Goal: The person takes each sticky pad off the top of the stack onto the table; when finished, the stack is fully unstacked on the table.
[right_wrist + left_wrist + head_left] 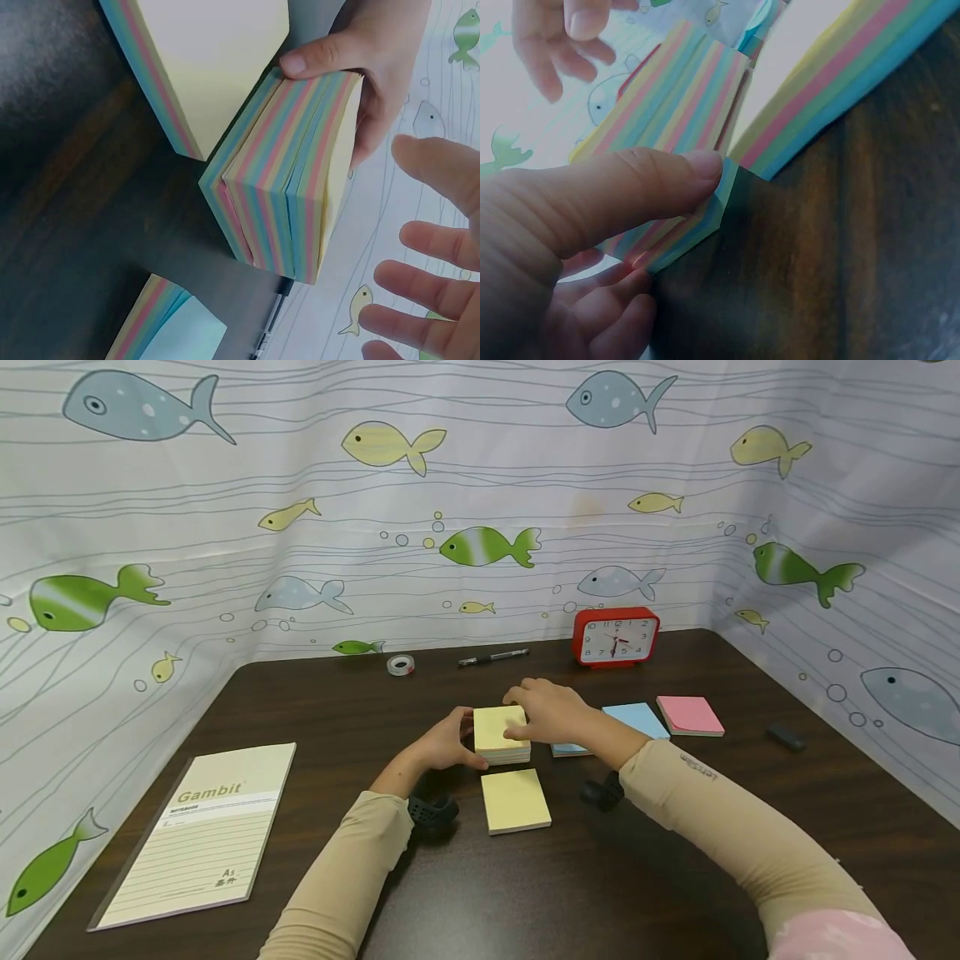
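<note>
Two hands: both yours, meeting at the thick note pad (501, 735) near the middle of the counter (675, 877).
Notebook: the Gambit notebook (202, 831) lies flat, well to the left of the thick note pad, out of your way.
Left hand: your left hand (442, 745) grips the pad's left edge, thumb (652, 187) pressed on the striped side, probably to keep it from sliding.
Thick note pad: it sits on the counter, a gap showing in its striped side from the right wrist view.
Thin pad: a thinner yellow pad (515, 800) lies just in front of the thick note pad, towards you.
Right hand: your right hand (551, 710) hovers over the pad's right side, fingers (427, 244) spread and holding nothing.
Right of the pad: a blue pad (636, 718), then a pink pad (690, 715).
Behind the pad: tape roll (401, 665), pen (492, 657), red clock (616, 637).
</note>
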Demonstrator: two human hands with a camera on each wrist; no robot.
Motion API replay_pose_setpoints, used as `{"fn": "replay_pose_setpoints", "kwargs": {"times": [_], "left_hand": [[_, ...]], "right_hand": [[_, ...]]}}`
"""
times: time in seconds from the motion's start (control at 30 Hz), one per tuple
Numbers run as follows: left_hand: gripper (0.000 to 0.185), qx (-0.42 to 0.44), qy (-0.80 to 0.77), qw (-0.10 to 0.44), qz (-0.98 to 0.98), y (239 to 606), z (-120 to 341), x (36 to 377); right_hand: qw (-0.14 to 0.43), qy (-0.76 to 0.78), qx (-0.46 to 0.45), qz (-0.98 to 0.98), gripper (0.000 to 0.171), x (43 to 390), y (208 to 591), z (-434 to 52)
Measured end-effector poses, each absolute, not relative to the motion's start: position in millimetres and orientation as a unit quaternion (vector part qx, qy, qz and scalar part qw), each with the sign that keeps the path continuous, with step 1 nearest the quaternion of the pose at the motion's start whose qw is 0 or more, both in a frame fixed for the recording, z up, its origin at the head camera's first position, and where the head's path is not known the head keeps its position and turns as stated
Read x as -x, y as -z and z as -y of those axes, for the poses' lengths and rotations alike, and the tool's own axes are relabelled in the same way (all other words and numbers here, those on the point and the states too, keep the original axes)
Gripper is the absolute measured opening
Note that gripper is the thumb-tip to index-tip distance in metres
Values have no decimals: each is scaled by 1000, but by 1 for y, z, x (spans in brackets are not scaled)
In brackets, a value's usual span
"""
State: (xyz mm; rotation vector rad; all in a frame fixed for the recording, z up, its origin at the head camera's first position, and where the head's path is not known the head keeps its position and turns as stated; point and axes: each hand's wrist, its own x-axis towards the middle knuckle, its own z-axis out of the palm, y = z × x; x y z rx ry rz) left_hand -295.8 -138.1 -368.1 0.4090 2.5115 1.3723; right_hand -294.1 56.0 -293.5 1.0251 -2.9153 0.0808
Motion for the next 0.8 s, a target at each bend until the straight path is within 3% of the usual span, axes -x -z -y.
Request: {"fn": "replay_pose_setpoints", "kwargs": {"times": [0.23, 0.5, 0.8], "left_hand": [[89, -139, -461, 117, -868, 368, 138, 296], [87, -135, -461, 113, -870, 367, 137, 297], [90, -138, -450, 110, -875, 367, 135, 294]], "right_hand": [[-12, -19, -324, 946, 71, 305, 300, -50], [-102, 22, -316, 943, 101, 318, 315, -40], [-139, 41, -310, 940, 104, 323, 323, -34]]}}
